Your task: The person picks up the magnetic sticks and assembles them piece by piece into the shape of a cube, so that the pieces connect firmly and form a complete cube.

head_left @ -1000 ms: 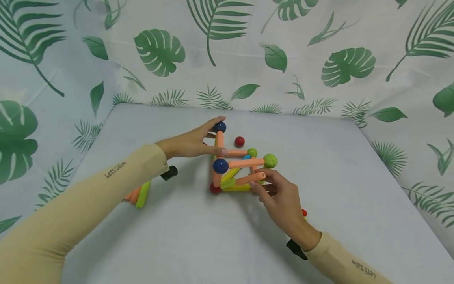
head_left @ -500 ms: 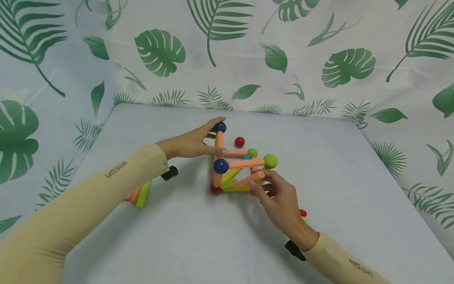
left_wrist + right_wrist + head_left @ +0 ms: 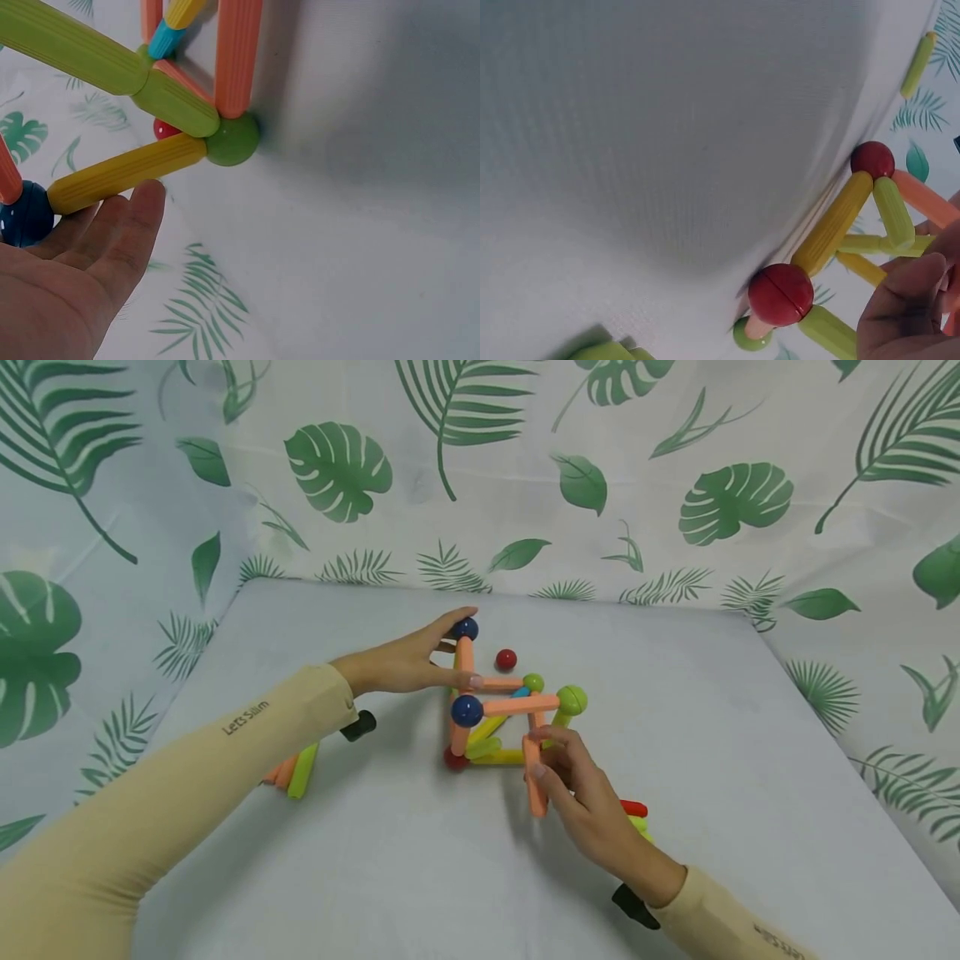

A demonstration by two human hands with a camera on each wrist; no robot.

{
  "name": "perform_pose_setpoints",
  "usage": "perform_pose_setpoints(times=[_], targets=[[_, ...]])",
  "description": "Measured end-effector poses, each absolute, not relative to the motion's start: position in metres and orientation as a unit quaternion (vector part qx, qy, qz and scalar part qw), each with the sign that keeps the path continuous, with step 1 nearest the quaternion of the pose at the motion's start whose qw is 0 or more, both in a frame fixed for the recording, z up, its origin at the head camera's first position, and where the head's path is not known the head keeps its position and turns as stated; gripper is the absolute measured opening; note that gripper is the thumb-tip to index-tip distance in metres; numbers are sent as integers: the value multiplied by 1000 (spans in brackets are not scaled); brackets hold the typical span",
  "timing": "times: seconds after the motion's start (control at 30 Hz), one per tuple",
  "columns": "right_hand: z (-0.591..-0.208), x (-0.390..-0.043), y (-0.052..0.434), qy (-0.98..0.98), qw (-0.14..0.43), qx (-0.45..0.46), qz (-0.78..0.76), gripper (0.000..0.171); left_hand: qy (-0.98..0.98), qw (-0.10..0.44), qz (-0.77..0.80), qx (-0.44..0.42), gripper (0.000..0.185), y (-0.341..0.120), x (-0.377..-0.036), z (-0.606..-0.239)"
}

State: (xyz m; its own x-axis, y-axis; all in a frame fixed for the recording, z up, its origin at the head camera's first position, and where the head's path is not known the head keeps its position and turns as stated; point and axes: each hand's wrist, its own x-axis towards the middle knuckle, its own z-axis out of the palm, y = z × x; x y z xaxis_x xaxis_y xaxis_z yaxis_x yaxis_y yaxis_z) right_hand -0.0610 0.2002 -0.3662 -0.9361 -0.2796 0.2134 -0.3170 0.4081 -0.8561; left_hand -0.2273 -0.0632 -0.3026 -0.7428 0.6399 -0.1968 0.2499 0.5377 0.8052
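Observation:
A frame of coloured rods and balls (image 3: 495, 718) stands on the grey table (image 3: 420, 868). My left hand (image 3: 416, 662) reaches in from the left with straight fingers, touching the far blue ball (image 3: 465, 628) and an orange rod (image 3: 495, 682). In the left wrist view those fingers (image 3: 112, 240) lie under a yellow rod (image 3: 127, 171) joined to a green ball (image 3: 234, 139). My right hand (image 3: 573, 781) pinches a loose orange rod (image 3: 534, 781), held nearly upright just in front of the frame. The right wrist view shows a red ball (image 3: 780, 294) at the frame's base corner.
A single red ball (image 3: 506, 659) lies behind the frame. Green and orange rods (image 3: 296, 772) lie under my left forearm. Red and green rods (image 3: 636, 814) lie by my right wrist. A leaf-print cloth (image 3: 480, 468) hangs behind and beside the table.
My right hand has pulled the orange rod away from the frame's near right side and turned it from slanting to nearly upright. The left hand has stayed put.

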Motion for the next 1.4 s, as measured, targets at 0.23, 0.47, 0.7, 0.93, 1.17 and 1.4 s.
perform_pose_setpoints(times=[0.23,0.47,0.7,0.93,1.17,1.4], targets=[[-366,-68,205,-761,-76,165,623,26,839,240,407,269,108,-63,-230,-307],[-363,-72,205,-703,-144,160,678,36,840,241,411,262,109,-63,-229,-306],[-364,-78,194,-720,-124,109,674,35,837,242,415,262,107,-64,-229,-307],[-368,-84,187,-730,-115,90,667,36,830,243,423,273,107,-66,-228,-307],[-366,-84,191,-755,-99,80,643,41,828,243,426,271,106,-66,-229,-307],[-363,-81,207,-803,-5,85,590,30,829,242,424,273,107,-67,-229,-307]])
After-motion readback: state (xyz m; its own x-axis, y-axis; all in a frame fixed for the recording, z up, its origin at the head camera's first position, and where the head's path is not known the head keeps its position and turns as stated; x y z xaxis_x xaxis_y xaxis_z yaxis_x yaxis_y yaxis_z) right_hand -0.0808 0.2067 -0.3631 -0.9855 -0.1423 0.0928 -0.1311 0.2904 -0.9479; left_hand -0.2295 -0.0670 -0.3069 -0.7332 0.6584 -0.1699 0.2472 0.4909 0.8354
